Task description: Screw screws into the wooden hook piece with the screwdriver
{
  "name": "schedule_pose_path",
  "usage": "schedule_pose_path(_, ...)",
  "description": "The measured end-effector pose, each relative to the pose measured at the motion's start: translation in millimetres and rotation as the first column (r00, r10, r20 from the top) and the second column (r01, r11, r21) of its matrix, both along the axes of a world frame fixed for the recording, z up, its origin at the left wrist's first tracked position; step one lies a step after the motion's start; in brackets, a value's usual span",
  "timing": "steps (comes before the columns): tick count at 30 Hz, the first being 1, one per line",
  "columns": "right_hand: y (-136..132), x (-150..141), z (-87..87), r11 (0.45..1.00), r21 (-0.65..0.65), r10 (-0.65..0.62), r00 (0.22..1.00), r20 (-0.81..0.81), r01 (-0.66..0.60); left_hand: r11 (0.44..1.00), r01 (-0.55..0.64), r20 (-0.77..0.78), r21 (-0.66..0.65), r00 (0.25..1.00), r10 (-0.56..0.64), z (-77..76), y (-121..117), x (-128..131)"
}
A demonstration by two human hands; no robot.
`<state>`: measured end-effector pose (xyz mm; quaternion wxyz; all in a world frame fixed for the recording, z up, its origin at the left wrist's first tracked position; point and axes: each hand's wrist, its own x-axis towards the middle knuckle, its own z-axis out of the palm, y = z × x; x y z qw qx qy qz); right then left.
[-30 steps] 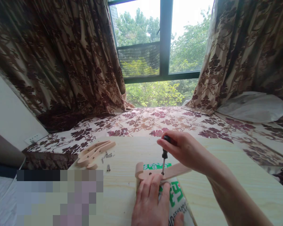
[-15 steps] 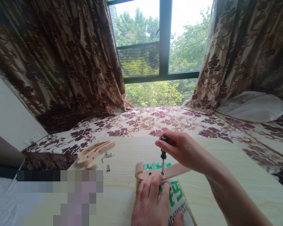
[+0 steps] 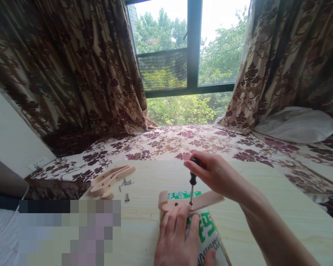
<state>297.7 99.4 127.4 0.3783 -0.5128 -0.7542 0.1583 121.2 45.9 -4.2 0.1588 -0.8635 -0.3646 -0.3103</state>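
Observation:
My right hand (image 3: pixel 215 175) grips the black handle of a screwdriver (image 3: pixel 193 180), which stands nearly upright. Its metal tip meets a dark hole or screw head in a curved wooden piece (image 3: pixel 205 201) with a rounded, raised left end. A second dark hole shows to the left of the tip. My left hand (image 3: pixel 176 234) holds that wooden piece down, fingers bent against its near edge and thumb lower on the package. Under the wood lies a flat package (image 3: pixel 208 227) with green and white printing; my left hand covers part of it.
More curved wooden pieces (image 3: pixel 113 180) lie at the table's back left, with several loose screws (image 3: pixel 127 197) beside them. The pale wooden table (image 3: pixel 255 177) abuts a flower-patterned ledge (image 3: pixel 177 142) below the window. A white plastic bag (image 3: pixel 296 125) rests on the right.
My right hand and the screwdriver handle have shifted very slightly, the handle leaning a bit more to the right. The left hand and the wooden piece stay in place.

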Motion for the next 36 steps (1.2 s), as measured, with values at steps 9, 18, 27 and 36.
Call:
schedule_pose_path(9,-12,1,4.0,0.954,-0.133,0.257,0.960,-0.108,-0.270,1.000,-0.018,-0.001,-0.010,1.000,0.018,-0.9,-1,1)
schedule_pose_path(18,-8,3,3.0,0.991,-0.044,0.122,0.992,-0.028,-0.123,1.000,-0.010,0.004,-0.010,1.000,0.010,-1.3,0,1)
schedule_pose_path(27,-6,1,-1.6,0.985,-0.047,0.165,0.984,-0.061,-0.168,0.999,-0.022,-0.026,-0.026,0.999,0.021,-0.6,-1,1)
schedule_pose_path(36,-19,3,11.4,0.987,-0.091,0.139,0.989,0.047,-0.134,1.000,-0.029,-0.034,-0.012,0.999,0.029,0.5,-1,1)
